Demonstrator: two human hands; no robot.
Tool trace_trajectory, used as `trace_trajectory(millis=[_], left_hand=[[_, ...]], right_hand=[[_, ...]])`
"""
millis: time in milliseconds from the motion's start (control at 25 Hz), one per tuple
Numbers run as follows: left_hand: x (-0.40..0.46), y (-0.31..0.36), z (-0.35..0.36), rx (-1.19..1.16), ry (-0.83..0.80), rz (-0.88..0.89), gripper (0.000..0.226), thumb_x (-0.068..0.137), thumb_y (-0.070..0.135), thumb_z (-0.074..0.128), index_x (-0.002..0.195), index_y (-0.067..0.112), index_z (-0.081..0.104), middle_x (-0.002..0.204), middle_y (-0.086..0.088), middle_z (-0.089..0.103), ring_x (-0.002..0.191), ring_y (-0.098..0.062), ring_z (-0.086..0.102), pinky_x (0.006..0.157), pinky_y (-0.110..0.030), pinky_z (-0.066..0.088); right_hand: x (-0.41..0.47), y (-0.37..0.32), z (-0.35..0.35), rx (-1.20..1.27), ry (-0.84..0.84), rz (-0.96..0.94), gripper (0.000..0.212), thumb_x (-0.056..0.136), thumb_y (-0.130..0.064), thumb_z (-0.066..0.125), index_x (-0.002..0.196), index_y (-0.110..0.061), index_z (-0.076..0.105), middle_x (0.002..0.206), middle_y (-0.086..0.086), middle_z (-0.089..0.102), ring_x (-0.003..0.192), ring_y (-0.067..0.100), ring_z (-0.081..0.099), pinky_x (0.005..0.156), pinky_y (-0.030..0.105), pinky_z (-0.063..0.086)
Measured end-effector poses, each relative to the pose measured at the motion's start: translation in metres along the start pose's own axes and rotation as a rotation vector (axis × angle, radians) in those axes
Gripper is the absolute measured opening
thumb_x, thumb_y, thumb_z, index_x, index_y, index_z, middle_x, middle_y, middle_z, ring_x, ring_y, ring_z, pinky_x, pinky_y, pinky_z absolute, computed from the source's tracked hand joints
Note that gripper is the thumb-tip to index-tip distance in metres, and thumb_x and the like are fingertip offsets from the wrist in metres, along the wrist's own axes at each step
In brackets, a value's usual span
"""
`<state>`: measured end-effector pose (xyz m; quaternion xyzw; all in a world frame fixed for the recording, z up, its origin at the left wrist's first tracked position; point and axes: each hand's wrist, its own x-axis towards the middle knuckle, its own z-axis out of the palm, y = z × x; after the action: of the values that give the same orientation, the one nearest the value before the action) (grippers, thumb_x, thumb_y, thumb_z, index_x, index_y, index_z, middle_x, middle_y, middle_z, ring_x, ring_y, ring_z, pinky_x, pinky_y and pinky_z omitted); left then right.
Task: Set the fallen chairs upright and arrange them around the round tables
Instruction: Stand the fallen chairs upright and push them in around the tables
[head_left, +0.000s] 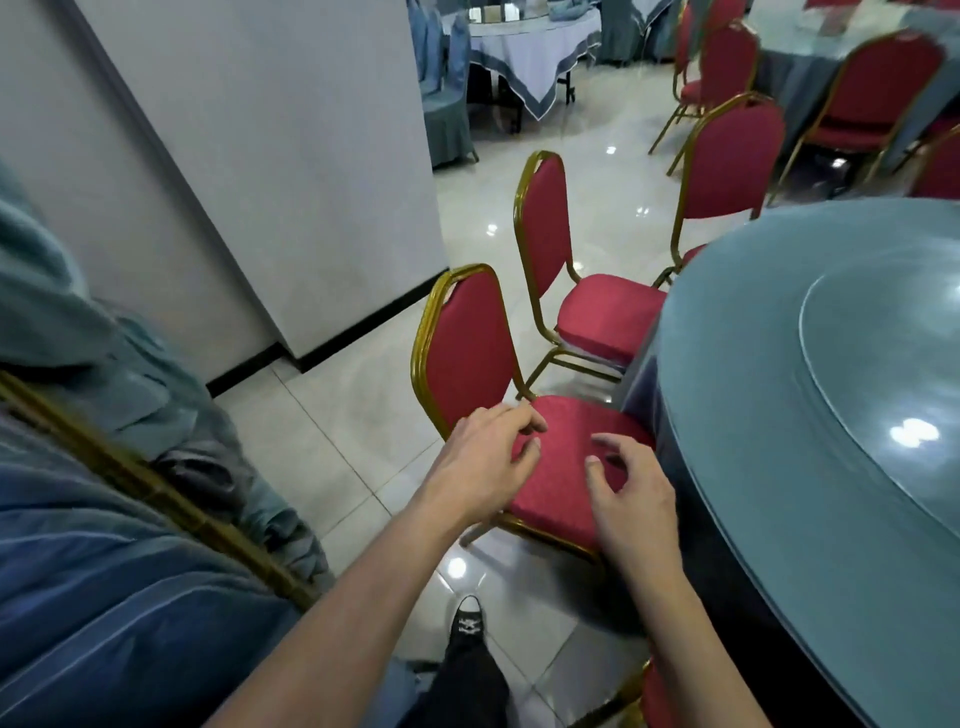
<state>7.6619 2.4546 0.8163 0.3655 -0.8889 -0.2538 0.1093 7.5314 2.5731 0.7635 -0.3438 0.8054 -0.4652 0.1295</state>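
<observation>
A red chair with a gold frame (467, 343) stands upright in front of me, its seat tucked against the round table with a blue-grey cloth (753, 374). My left hand (483, 462) hovers over the seat's near left corner with loosely curled fingers and holds nothing. My right hand (631, 493) hovers over the seat's right side, fingers spread and relaxed, empty. A second red chair (545, 228) stands upright further along the table, and a third (727, 166) beyond it.
A white wall column (260, 156) stands left of the chairs. Blue-grey cloth draped over a gold frame (104, 467) fills the near left. Another red chair's edge (649, 696) shows at the bottom. More tables and red chairs (872, 88) stand at the back right. My shoe (467, 621) is on the tiled floor.
</observation>
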Motion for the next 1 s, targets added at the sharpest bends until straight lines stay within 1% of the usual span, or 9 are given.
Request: trace_trajectory(millis=[160,280,400,480,640,760,920,1000], left_hand=[[0.091,-0.06,-0.041,-0.011,0.02,0.021,0.016,0.102,0.037,0.05,0.115,0.042,0.056,0.109,0.02,0.057,0.103,-0.004,0.051,0.093,-0.031,0.049],[0.137,-0.097,-0.068,-0.018,-0.015,0.04,0.017,0.102,0.036,0.051,0.117,0.039,0.058,0.112,0.017,0.06,0.107,-0.007,0.052,0.091,-0.029,0.047],[0.178,-0.124,-0.084,-0.045,-0.013,0.056,0.018,0.102,0.034,0.052,0.118,0.037,0.059,0.114,0.017,0.06,0.107,-0.005,0.051,0.088,-0.024,0.042],[0.204,-0.136,-0.089,-0.06,-0.025,0.079,0.019,0.102,0.034,0.053,0.12,0.036,0.059,0.115,0.017,0.059,0.108,-0.004,0.051,0.088,-0.023,0.04],[0.255,-0.149,-0.099,-0.074,-0.04,0.158,0.02,0.102,0.034,0.052,0.121,0.034,0.059,0.113,0.016,0.059,0.106,-0.005,0.051,0.089,-0.025,0.044],[0.291,-0.155,-0.109,-0.059,-0.023,0.194,0.021,0.102,0.034,0.052,0.121,0.035,0.059,0.115,0.014,0.061,0.106,-0.006,0.053,0.092,-0.026,0.045],[0.337,-0.171,-0.111,-0.011,-0.013,0.229,0.021,0.101,0.034,0.051,0.12,0.034,0.06,0.115,0.013,0.062,0.107,-0.008,0.054,0.094,-0.028,0.045],[0.362,-0.18,-0.104,0.006,-0.056,0.267,0.02,0.101,0.034,0.052,0.12,0.035,0.059,0.114,0.014,0.062,0.106,-0.007,0.053,0.093,-0.027,0.045]], right_hand=[[0.081,-0.035,0.064,-0.027,0.007,0.011,0.025,0.096,-0.023,0.063,0.12,-0.027,0.064,0.116,-0.012,0.059,0.108,0.006,0.055,0.095,0.025,0.041],[0.125,-0.065,0.097,-0.003,0.037,0.022,0.024,0.096,-0.023,0.062,0.118,-0.03,0.064,0.114,-0.015,0.058,0.109,0.004,0.054,0.098,0.024,0.04],[0.159,-0.083,0.119,-0.017,0.045,0.027,0.026,0.095,-0.021,0.062,0.119,-0.031,0.064,0.116,-0.015,0.059,0.11,0.001,0.054,0.1,0.024,0.041],[0.18,-0.088,0.128,-0.028,0.052,0.042,0.026,0.095,-0.019,0.062,0.118,-0.03,0.063,0.118,-0.014,0.06,0.111,0.002,0.055,0.101,0.025,0.043],[0.226,-0.095,0.146,-0.069,0.049,0.077,0.027,0.096,-0.018,0.062,0.122,-0.024,0.064,0.122,-0.007,0.062,0.113,0.007,0.056,0.1,0.027,0.044],[0.263,-0.102,0.159,-0.071,0.07,0.07,0.026,0.096,-0.019,0.062,0.121,-0.022,0.064,0.118,-0.008,0.061,0.109,0.007,0.056,0.094,0.023,0.042],[0.309,-0.103,0.181,-0.04,0.108,0.056,0.025,0.094,-0.016,0.063,0.119,-0.02,0.065,0.116,-0.006,0.061,0.108,0.009,0.057,0.098,0.029,0.046],[0.323,-0.093,0.193,-0.035,0.142,0.075,0.024,0.094,-0.015,0.064,0.117,-0.02,0.066,0.116,-0.005,0.062,0.107,0.008,0.058,0.097,0.029,0.047]])
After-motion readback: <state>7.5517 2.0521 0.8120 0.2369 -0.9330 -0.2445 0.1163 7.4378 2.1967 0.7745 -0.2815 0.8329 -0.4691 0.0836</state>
